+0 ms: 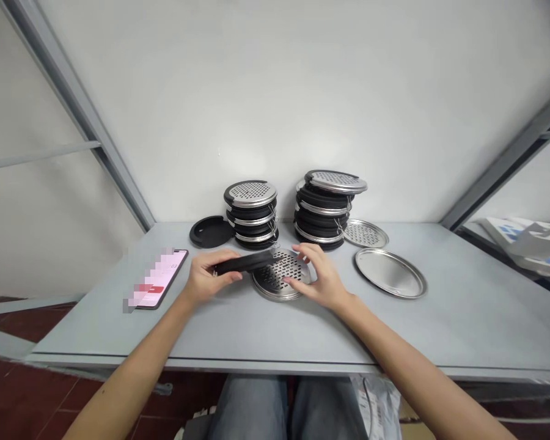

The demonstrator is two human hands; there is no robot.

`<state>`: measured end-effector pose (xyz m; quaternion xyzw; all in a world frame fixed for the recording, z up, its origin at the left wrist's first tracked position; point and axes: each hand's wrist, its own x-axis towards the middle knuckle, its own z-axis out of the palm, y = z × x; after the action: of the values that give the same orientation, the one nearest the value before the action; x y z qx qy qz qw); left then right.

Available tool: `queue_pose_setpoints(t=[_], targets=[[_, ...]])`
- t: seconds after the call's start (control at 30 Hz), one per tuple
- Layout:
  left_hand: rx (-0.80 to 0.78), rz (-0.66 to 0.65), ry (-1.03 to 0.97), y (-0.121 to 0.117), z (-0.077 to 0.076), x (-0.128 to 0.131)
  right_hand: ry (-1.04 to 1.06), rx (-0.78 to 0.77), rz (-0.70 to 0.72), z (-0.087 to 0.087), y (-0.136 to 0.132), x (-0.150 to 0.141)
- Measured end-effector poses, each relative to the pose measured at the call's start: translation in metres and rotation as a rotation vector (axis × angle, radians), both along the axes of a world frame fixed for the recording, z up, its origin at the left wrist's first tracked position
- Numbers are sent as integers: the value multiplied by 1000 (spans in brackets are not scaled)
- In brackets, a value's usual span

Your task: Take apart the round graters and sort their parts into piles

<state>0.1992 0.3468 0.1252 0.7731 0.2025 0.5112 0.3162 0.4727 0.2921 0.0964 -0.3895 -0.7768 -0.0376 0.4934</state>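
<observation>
My left hand [208,275] grips a black round cover [245,261] by its left side, fingers on top and thumb below. The cover is tilted nearly edge-on, over the left part of a round metal grater plate [282,281] that lies on the table. My right hand [318,278] is open at the plate's right side, thumb and fingers apart. Whether its fingertips touch the plate I cannot tell. Behind the hands stand two stacks of black covers with metal discs, a left stack [252,214] and a taller right stack [325,211].
A loose black cover [211,232] lies left of the stacks. At the right rest another grater plate [366,234] and a plain metal disc [390,273]. A phone [160,281] lies at the table's left. Grey metal posts [80,110] flank the table, with a wall behind.
</observation>
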Motion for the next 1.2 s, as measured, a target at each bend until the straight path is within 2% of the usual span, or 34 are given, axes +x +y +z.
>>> queue_pose_setpoints(t=[0.1,0.2,0.33,0.57,0.73,0.87,1.0,1.07,1.13,1.2], targets=[[190,-54,41,-8,0,11,-72,21,16,-5,3,-2],[361,-43,85,-17,-3,22,-64,81,7,-10,6,0],[483,-66,111,-26,-2,30,-27,81,-6,-10,6,8],[314,-125,275,-26,6,15,141,118,-91,-5,3,19],[201,-152,466,-35,18,-1,219,95,-32,-7,4,19],[125,-140,555,-46,32,-4,228,67,0,-6,3,17],[207,-108,457,-52,39,-10,224,-11,-12,-4,6,17],[245,-41,382,-52,39,-22,249,-60,-58,-5,9,19],[208,97,265,-50,37,-40,258,-83,-123,-4,12,23],[72,276,49,-44,36,-59,260,-86,-186,-4,14,26]])
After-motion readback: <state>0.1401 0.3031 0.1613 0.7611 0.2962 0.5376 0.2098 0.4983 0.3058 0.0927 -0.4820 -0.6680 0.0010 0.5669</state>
